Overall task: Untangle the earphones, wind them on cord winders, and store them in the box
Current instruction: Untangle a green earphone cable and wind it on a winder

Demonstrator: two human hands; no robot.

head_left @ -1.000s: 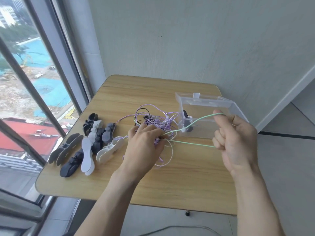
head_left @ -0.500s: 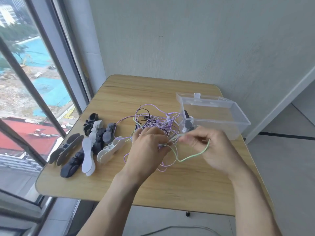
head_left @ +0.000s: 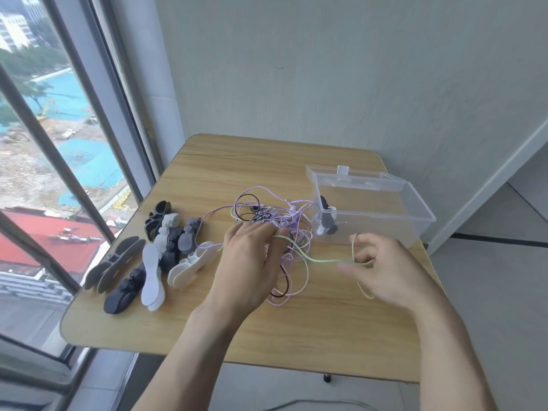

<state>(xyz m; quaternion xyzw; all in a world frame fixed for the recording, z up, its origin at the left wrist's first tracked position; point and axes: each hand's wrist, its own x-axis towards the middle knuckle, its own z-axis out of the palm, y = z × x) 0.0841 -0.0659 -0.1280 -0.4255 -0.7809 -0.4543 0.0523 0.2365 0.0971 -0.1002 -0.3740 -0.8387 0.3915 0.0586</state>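
Left hand (head_left: 252, 262) presses the tangle (head_left: 281, 226) flat — right hand (head_left: 385, 268) grip pinches the green cord (head_left: 323, 260).

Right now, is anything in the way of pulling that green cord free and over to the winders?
Yes. The green cord, held by the right hand, runs into the purple and black tangle under the left hand. That tangle and hand lie between it and the cord winders.

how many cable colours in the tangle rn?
3: purple cords fill the pile's middle, a black cord loops at its back, and a green cord runs to the right hand. More may be buried.
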